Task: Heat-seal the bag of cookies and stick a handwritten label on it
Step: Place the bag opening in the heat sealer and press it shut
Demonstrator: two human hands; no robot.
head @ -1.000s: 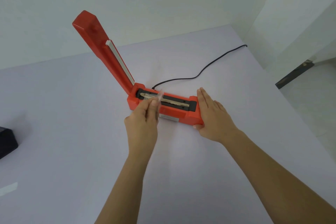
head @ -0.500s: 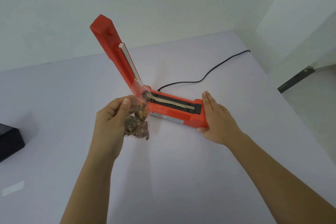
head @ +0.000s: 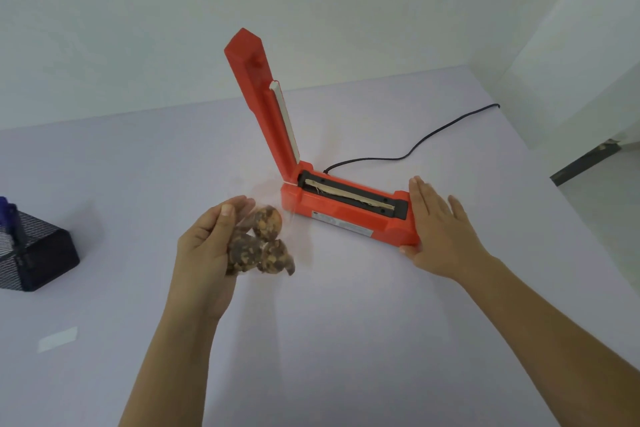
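Two bare hands are over a pale table (head: pixel 346 340), one on each side of an orange heat sealer (head: pixel 349 218). The left hand (head: pixel 207 250) grasps the bag of cookies (head: pixel 259 243), with the thumb lying across the front of the bag and the fingers curled behind it. The bag sits in that hand just to the left of the sealer's hinge end, near it but apart from it. Several brown, crumbly cookies bunch together inside. The clear plastic around them is blurred, so I cannot tell whether the bag's mouth is closed.

The right hand (head: pixel 440 236) is relaxed and flat, fingers straight and together. Its palm presses against the right end of the sealer's base, and the thumb touches the front lower corner.

The sealer's pressing arm (head: pixel 263 97) stands raised, tilted a little to the left, with a white strip along its inner face. In the base, the black channel with its pale sealing strip (head: pixel 349 196) lies uncovered. A dark cord (head: pixel 415 146) runs from the back of the sealer toward the far right edge of the table.

At the left edge of the table, well apart from the hands, stands a dark mesh basket (head: pixel 38 253). A small white slip of paper (head: pixel 57 339) lies flat on the table in front of it.
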